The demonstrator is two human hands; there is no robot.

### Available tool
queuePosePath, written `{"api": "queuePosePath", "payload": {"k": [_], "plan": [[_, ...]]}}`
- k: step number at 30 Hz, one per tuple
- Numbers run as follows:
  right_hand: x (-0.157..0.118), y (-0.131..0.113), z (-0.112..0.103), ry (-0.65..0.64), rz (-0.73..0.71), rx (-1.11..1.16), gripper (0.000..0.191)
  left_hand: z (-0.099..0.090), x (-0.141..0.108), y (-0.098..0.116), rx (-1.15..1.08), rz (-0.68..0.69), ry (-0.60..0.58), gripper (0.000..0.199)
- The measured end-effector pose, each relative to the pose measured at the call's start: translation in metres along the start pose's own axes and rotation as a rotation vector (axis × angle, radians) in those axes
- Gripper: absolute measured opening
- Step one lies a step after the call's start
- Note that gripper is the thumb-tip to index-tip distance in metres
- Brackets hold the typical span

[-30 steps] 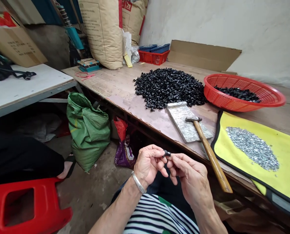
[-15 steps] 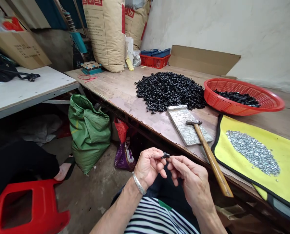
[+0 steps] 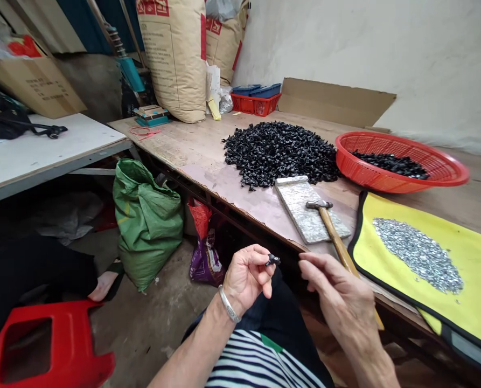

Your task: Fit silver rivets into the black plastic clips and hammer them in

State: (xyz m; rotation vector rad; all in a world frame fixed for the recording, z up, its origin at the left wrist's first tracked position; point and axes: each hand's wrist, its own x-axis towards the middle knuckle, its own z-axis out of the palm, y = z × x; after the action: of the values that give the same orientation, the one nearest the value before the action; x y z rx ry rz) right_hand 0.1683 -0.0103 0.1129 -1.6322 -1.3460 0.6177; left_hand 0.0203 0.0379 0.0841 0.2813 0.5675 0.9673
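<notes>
Between thumb and fingers my left hand (image 3: 248,275) pinches a small black part (image 3: 273,260) above my lap. My right hand (image 3: 341,291) is apart from it, to the right, over the hammer's handle; its thumb and fingers are parted and nothing shows between them. The hammer (image 3: 325,214) lies with its head on a grey stone slab (image 3: 305,210). Behind the slab is a large pile of black parts (image 3: 280,153). Small silvery metal pieces (image 3: 420,256) lie on a yellow cloth (image 3: 476,258) with black edging at the right.
A red basket (image 3: 402,180) with black parts stands at the right. Farther back are a paper sack (image 3: 178,59) and a red crate (image 3: 256,105). Below the table edge are a green sack (image 3: 147,226) and a purple bag (image 3: 206,261); a red stool (image 3: 74,339) is lower left.
My right hand has let go of the black part and moved right, over the hammer handle. My left hand still holds the part in nearly the same place.
</notes>
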Motion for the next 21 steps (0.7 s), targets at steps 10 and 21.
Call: {"api": "queuePosePath", "payload": {"k": [10, 21], "plan": [[-0.03, -0.019, 0.026, -0.042, -0.234, 0.311, 0.013, -0.001, -0.014, 0.004, 0.16, 0.248, -0.303, 0.016], [-0.03, -0.021, 0.027, -0.015, -0.318, 0.274, 0.017, -0.002, -0.02, 0.01, 0.307, 0.366, -0.296, 0.016]]}}
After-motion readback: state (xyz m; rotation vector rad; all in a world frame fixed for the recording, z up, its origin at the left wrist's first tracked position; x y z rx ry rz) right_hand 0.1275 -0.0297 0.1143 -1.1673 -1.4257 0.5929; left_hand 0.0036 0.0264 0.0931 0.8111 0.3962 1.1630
